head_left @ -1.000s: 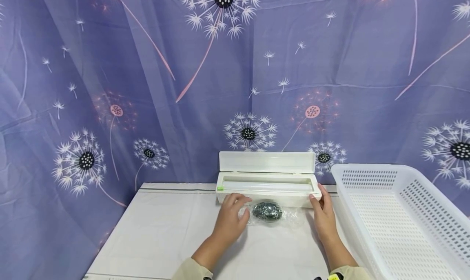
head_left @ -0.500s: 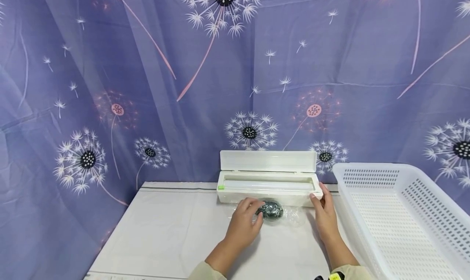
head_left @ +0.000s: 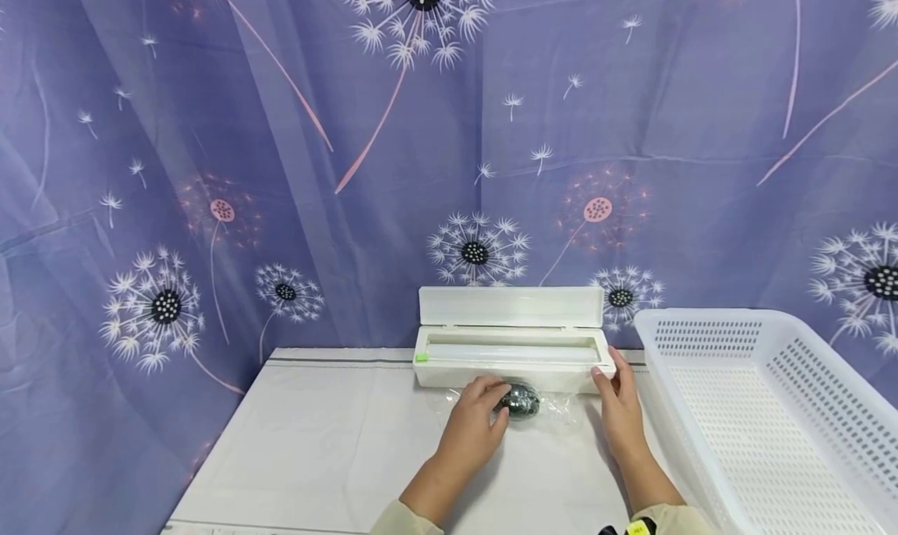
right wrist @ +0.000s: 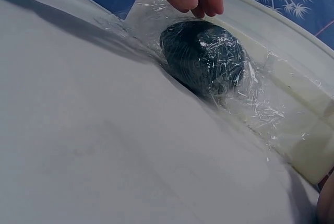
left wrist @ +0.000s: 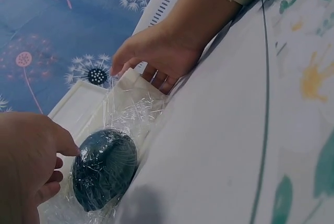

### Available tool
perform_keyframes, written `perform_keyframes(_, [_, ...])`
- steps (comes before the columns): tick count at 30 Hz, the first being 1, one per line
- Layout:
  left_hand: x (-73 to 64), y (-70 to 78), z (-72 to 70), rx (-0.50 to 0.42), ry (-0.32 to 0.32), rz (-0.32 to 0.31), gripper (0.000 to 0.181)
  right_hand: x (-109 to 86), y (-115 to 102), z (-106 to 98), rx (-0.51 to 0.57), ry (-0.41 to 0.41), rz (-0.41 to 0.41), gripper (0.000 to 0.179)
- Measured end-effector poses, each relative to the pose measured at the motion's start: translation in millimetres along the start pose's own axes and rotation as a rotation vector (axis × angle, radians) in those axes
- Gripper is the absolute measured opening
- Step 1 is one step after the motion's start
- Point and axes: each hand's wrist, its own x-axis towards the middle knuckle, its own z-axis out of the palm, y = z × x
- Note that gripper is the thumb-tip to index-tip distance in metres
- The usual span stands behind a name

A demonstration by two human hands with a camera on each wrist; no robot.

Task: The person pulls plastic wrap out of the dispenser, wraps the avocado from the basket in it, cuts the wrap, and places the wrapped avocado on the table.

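A dark green oval fruit (head_left: 522,401), avocado-like, lies wrapped in clear plastic film (right wrist: 255,98) against the front of a white cling film dispenser (head_left: 515,375). My left hand (head_left: 473,418) is at the fruit's left side, fingers loosely bent and not closed round it. In the left wrist view its index fingertip meets or nearly meets the wrapped fruit (left wrist: 104,169); contact is hard to tell. My right hand (head_left: 620,406) grips the dispenser's right end, thumb at the front corner and fingers behind. The dispenser's lid (head_left: 510,307) stands raised, showing the film roll (head_left: 515,353) inside.
To the right stands a large white perforated basket (head_left: 701,441), close beside my right hand. A white cloth (head_left: 302,434) covers the table. Behind the dispenser hangs a purple dandelion-print curtain (head_left: 393,246).
My left hand has moved right, from the film's left end to the fruit's left side, covering part of it. The right hand stays on the dispenser's end.
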Motion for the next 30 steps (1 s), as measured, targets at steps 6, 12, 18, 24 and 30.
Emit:
perform_keyframes(6, [-1.1,-1.1,3.3,0.041,0.016,0.052,0.034,0.6,-3.2,-1.6,-0.02,-0.012,0.014,0.062])
perform_keyframes(12, [-3.7,-2.8,6.5,0.069,-0.016,0.059,0.038,1.8,-3.6,-3.7,-0.04,-0.015,0.023,0.062])
perform_keyframes(18, [-3.7,-1.6,7.3,0.085,-0.034,0.047,0.038,-1.8,-8.4,-2.0,-0.116,-0.005,-0.026,0.066])
perform_keyframes(24, [-3.0,-1.5,9.0,0.076,-0.046,0.038,0.038,-6.8,-16.9,3.3,-0.242,0.111,-0.151,0.068])
perform_keyframes(30, [-3.1,-1.2,9.0,0.079,-0.052,0.039,0.039,-13.3,-30.3,16.3,-0.267,0.212,-0.436,0.056])
